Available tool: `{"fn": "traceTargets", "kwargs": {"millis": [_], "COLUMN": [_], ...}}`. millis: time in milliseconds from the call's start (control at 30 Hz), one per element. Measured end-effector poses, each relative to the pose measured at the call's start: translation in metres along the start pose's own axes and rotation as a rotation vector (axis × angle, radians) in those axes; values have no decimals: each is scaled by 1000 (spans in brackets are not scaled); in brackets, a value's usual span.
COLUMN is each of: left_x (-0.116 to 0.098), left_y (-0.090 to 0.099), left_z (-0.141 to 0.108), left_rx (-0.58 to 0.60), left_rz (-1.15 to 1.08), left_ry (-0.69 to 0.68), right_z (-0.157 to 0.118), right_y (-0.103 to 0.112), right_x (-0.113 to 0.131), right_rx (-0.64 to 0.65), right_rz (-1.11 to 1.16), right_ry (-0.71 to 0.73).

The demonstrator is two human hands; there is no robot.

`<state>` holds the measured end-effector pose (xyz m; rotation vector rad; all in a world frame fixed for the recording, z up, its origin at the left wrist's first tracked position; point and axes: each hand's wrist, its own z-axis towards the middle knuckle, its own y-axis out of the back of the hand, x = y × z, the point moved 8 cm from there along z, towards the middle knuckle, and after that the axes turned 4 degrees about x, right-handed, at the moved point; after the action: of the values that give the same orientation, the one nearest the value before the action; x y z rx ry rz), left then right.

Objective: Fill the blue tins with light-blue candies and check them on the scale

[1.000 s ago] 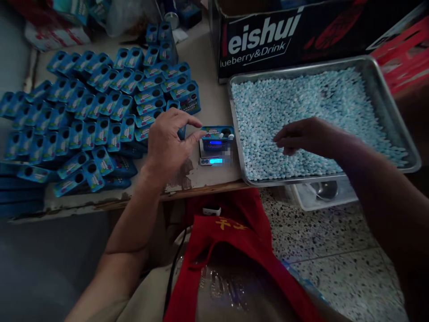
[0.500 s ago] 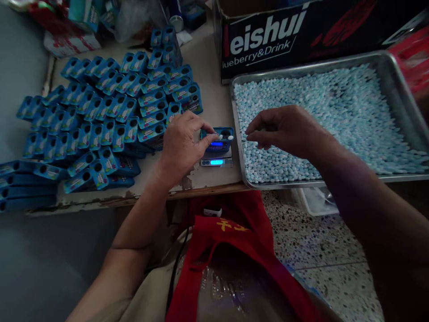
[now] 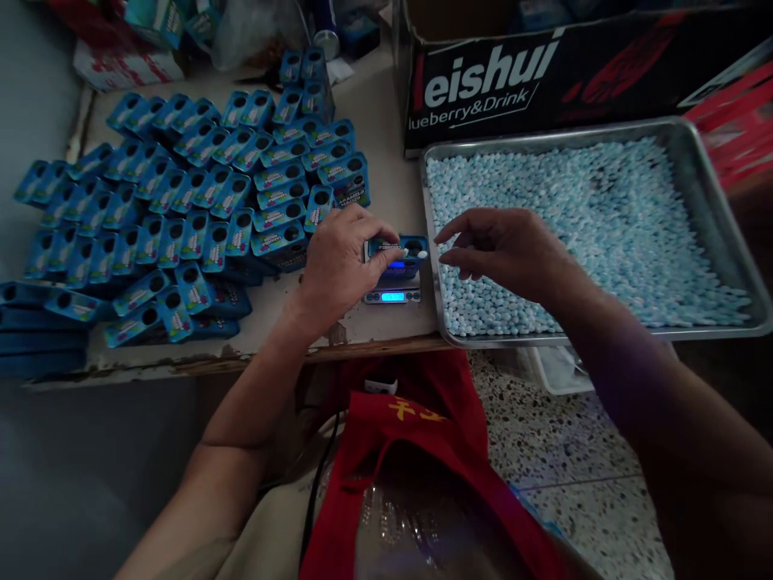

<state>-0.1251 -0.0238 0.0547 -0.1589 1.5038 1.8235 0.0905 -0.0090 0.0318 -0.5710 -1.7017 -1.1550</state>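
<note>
In the head view, a small blue tin (image 3: 402, 270) stands on a scale (image 3: 392, 296) with a lit display. Its long axis runs left to right across the view, the round hole toward the right end, a white candy (image 3: 421, 254) beside it. The left hand (image 3: 341, 258) has finger and thumb close together at the tin's left end; whether they pinch anything cannot be told. The right hand (image 3: 513, 250), thumb and forefinger slightly parted, hovers over the tray's left part. The metal tray (image 3: 507, 339) holds pale blue and white candies (image 3: 634, 201). Other blue tins (image 3: 181, 193) crowd the surface (image 3: 386, 161) to the left.
</note>
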Motion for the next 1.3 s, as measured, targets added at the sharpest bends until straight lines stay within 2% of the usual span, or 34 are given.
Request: {"fn": "traceTargets", "kwargs": {"millis": [267,433,533,633,700,800,867,933,1000,1067,1133,1200,1300], "left_x": [3,4,6,4,-7,-40,-63,-71,-61,-37,-7,22,52], "left_y": [1,-18,-24,-19,-15,-17,-17,-8,10,28,37,30,-3], "left_z": [-1,6,7,7,10,25,38,48,47,33,11,-14,-40], "left_rx": [37,116,128,67,26,55,94,63,-40,-148,-222,-227,-149], "left_rz": [-32,-22,-40,-91,-128,-153,-132,-89,-71,-88,-129,-181,-240], "left_ry": [1,-39,-35,2,13,-40,-90,-104,-93,-75,-44,29,144], "right_z": [10,10,2,-12,-24,-38,-45,-50,-60,-71,-80,-83,-70], "right_y": [-15,-19,-11,10,32,58,66,68,71,74,75,68,45], "right_x": [17,16,9,0,-3,-10,-21,-34,-46,-55,-64,-70,-64], "right_rx": [7,0,-39,-113,-210,-339,-350,-334,-359,-419,-493,-569,-655], "right_rz": [-256,-214,-171,-179,-256,-314,-245,-178,-178,-212,-210,-155,7], "right_ry": [91,35,-19,-61,-53,-30,-53,-101,-135,-162,-207,-243,-155]}}
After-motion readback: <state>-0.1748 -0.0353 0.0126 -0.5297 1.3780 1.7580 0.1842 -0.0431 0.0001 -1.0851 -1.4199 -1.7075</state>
